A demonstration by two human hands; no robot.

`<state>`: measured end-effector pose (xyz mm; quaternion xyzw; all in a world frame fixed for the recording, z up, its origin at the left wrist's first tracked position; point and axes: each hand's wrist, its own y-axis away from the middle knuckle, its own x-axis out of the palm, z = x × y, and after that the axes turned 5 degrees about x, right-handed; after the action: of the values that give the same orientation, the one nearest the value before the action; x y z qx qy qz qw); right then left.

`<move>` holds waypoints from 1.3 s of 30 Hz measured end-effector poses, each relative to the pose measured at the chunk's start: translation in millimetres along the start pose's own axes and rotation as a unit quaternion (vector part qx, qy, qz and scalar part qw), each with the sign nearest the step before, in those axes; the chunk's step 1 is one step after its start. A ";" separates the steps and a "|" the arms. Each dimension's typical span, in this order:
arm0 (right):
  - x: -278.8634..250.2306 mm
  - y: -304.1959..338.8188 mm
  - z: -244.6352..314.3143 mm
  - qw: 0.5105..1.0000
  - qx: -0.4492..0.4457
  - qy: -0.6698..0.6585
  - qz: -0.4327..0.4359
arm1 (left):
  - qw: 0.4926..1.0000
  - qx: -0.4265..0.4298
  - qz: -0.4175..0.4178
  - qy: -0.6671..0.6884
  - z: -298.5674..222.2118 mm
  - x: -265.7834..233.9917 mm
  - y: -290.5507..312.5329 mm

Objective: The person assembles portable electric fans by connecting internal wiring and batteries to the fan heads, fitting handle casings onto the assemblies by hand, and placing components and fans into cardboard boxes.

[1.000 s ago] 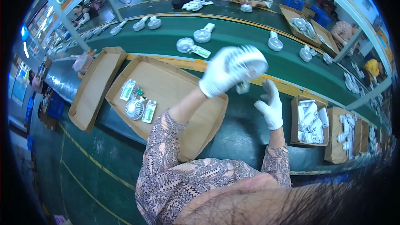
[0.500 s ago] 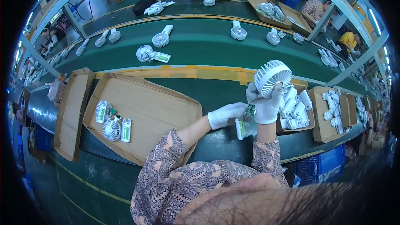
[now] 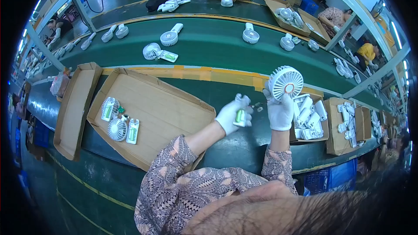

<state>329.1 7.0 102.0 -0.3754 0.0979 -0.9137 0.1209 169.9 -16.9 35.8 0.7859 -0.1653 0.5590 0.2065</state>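
Observation:
My right hand point(image 3: 279, 114), in a white glove, grips a white fan head point(image 3: 286, 83) from below, its round grille turned toward me. To the left, my gloved left hand point(image 3: 232, 115) is closed around a small white and green piece point(image 3: 239, 118), which looks like a handle half with a battery and is partly hidden by the fingers. Between the hands is a small, blurred circuit board point(image 3: 258, 107); what it hangs from is hard to make out.
A shallow cardboard tray point(image 3: 174, 104) at left holds fan heads with green-and-white handle parts. Another narrow tray point(image 3: 72, 117) stands beyond it. White casings fill a cardboard box point(image 3: 311, 137) at right, beside a second box point(image 3: 337, 148). Several fans lie on the green conveyor point(image 3: 209, 43); a person works opposite.
My left hand has drawn back from the right and turned, now with the white and green piece in its fingers. The right hand still holds the fan head, its grille turned more toward me.

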 end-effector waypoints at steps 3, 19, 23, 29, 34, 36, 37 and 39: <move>10.8 4.7 -1.7 0.999 0.021 0.028 0.028 | 0.964 0.132 -0.139 -0.185 -14.5 27.9 9.4; 6.4 3.8 -34.9 0.995 0.075 0.041 -0.045 | 0.872 0.133 -0.102 -0.461 -7.5 35.6 15.5; 15.2 2.7 -21.8 0.927 -0.078 0.348 -0.116 | 0.885 0.177 -0.177 -0.393 -13.9 34.1 13.8; 35.5 14.9 -21.0 0.815 -0.076 0.545 0.183 | 0.572 0.340 -0.068 -0.743 -14.7 -24.0 -6.3; 22.8 7.3 -18.6 0.906 0.052 0.402 0.120 | 0.554 0.321 -0.027 -0.767 -15.6 -26.0 -13.4; 25.6 5.6 -13.4 0.912 0.173 0.345 0.138 | 0.668 0.340 -0.011 -0.662 -4.9 -65.0 -26.3; 23.9 5.3 -9.4 0.915 0.196 0.326 0.137 | 0.607 0.344 -0.017 -0.716 -2.3 -57.2 -23.2; 20.5 3.2 -3.6 0.901 0.215 0.341 0.161 | 0.718 0.366 -0.021 -0.592 -1.1 -44.8 -15.6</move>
<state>312.9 -1.8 112.2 0.0149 -0.0068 -0.9526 0.3037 162.3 -1.6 -8.4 0.9741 -0.0199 -0.0078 -0.2251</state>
